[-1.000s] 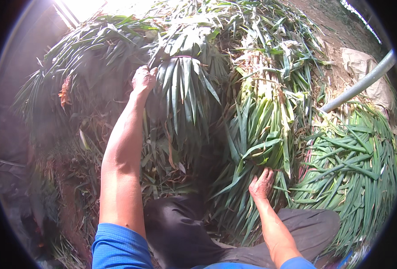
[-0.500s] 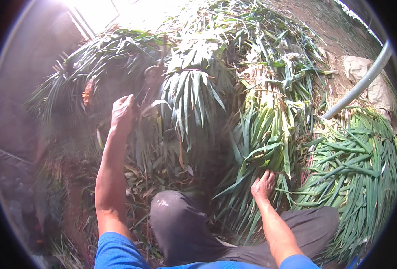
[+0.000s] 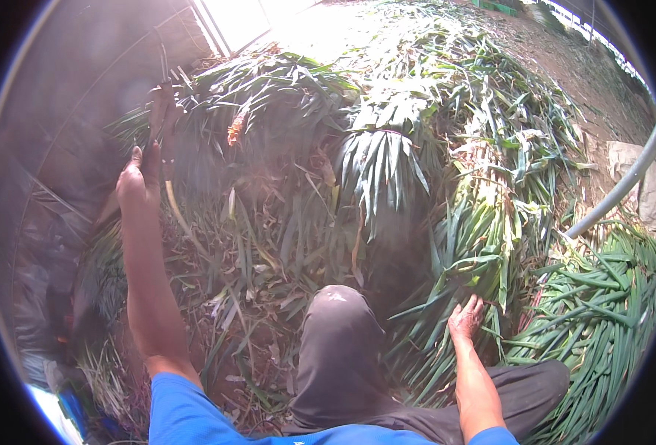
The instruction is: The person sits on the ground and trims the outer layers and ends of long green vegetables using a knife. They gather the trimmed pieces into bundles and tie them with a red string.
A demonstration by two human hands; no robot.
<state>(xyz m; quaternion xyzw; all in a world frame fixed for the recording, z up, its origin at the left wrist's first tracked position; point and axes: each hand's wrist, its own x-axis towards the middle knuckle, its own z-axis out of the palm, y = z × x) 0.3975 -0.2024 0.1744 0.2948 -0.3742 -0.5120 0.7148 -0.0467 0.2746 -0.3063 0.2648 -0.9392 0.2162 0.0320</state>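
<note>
Raised at the left, my left hand (image 3: 137,176) is closed around a brownish, limp, withered-looking strip (image 3: 162,111) that rises above the fingers. Blur and shade hide exactly what it is. My right hand (image 3: 466,317) lies, fingers extended, on the leaves of a large green onion bundle (image 3: 484,259) beside my bent knee. The bundle's pale, yellowish part points away from me and its green leaves spread toward me. Further off, a tied bundle of green onions (image 3: 387,159) hangs its leaf tips toward me.
Another pile of green onions (image 3: 595,311) lies at the right, under a grey pipe (image 3: 621,185). Loose leaves and dry scraps (image 3: 246,297) cover the ground before me. More green onions (image 3: 269,81) are heaped at the back left. A beige sack (image 3: 628,165) lies at the far right.
My left hand has swung left and slightly up with the brownish strip, away from the tied bundle. The whole view has turned left. My right hand stays on the same bundle.
</note>
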